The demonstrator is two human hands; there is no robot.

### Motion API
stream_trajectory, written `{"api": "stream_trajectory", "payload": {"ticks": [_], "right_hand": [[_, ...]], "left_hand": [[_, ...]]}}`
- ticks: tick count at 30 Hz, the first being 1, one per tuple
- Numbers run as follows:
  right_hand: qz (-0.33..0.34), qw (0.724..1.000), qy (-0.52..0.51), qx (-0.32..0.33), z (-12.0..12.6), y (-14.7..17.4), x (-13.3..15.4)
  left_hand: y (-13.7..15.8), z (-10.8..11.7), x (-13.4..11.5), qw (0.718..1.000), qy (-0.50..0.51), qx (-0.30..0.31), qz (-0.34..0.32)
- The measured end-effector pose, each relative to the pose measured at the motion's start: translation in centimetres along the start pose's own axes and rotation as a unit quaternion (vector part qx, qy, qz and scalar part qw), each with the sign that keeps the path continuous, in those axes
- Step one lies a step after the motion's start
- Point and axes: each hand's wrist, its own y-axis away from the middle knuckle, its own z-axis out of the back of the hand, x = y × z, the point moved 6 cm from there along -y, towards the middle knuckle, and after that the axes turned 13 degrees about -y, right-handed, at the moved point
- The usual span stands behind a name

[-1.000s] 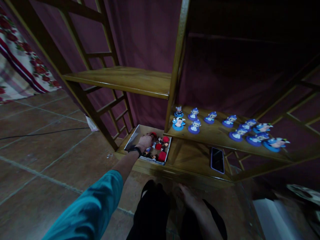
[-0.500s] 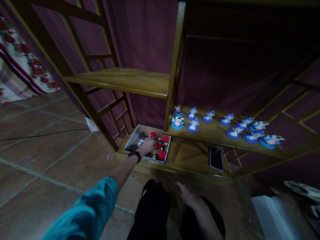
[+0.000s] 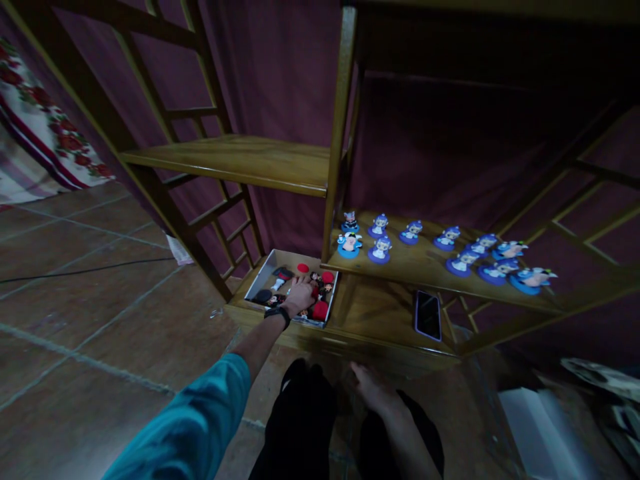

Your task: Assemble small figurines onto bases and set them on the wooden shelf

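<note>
Past the box's (image 3: pixel 261 276) front edge, the left hand's (image 3: pixel 300 294) grip cannot be told; probably light, stiff figurines (image 3: pixel 328 288) are best pinched mid-body.

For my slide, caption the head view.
Left hand in an open box of small figures, with more figures on a shelf.

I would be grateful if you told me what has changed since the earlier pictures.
The left hand has moved rightward within the box, leaving a dark round piece at the left end in view; any grip or release is hidden. The right hand, shelf figurines and phone stayed as they were.
</note>
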Motion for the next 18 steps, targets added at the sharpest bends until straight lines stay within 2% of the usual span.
{"api": "stream_trajectory", "payload": {"ticks": [4, 7, 9, 11, 15, 16, 18], "right_hand": [[0.016, 1.0, 0.001, -0.018, 0.3, -0.2, 0.2], [0.037, 0.996, -0.037, -0.067, 1.3, -0.6, 0.7], [0.067, 0.986, -0.117, -0.101, 2.0, -0.8, 1.4], [0.094, 0.955, -0.252, -0.127, 2.6, -0.9, 2.0], [0.109, 0.837, -0.527, -0.1, 2.5, -0.4, 2.9], [0.111, 0.816, -0.561, -0.087, 2.4, -0.2, 3.2], [0.119, 0.8, -0.585, -0.066, 2.3, 0.2, 3.5]], "left_hand": [[1.6, 2.6, 1.2, 0.995, 0.044, -0.064, 0.07], [4.5, 4.6, 2.1, 0.976, 0.115, -0.111, 0.15], [7.1, 5.7, 1.3, 0.964, 0.181, -0.141, 0.134], [10.1, 6.6, -0.7, 0.954, 0.243, -0.162, 0.071], [15.4, 7.6, -6.4, 0.947, 0.289, -0.139, -0.029], [16.4, 7.7, -7.9, 0.949, 0.287, -0.125, -0.049], [17.6, 8.1, -10.1, 0.954, 0.271, -0.105, -0.075]]}}
